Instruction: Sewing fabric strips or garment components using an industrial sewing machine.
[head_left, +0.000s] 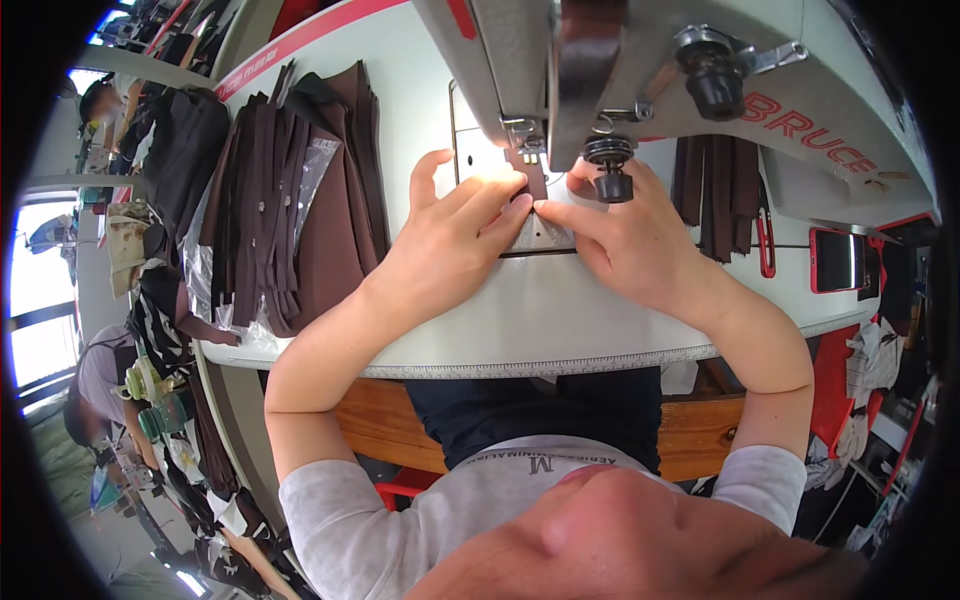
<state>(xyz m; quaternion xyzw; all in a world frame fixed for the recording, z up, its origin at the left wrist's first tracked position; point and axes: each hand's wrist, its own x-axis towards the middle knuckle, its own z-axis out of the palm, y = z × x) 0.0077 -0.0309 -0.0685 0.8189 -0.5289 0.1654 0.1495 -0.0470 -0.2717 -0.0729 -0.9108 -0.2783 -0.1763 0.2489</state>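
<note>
Under the head of a Bruce sewing machine (810, 135), a small dark brown fabric piece (537, 182) lies at the presser foot, lit by a bright lamp. My left hand (450, 232) has its thumb and fingertips on the left side of this piece, close to the needle area. From the right, my right hand (637, 240) touches the near end of the piece with a fingertip, beside my left thumb. Its other fingers are partly hidden behind the machine's tension knob (613, 187). The metal needle plate (544, 234) shows below the fingertips.
Stacked brown fabric pieces (337, 225) and clear plastic lie at left. More brown strips (716, 195), red thread snips (766, 240) and a red-cased phone (836, 260) are at right. A ruler tape (540, 370) edges the table. Other people sit far left.
</note>
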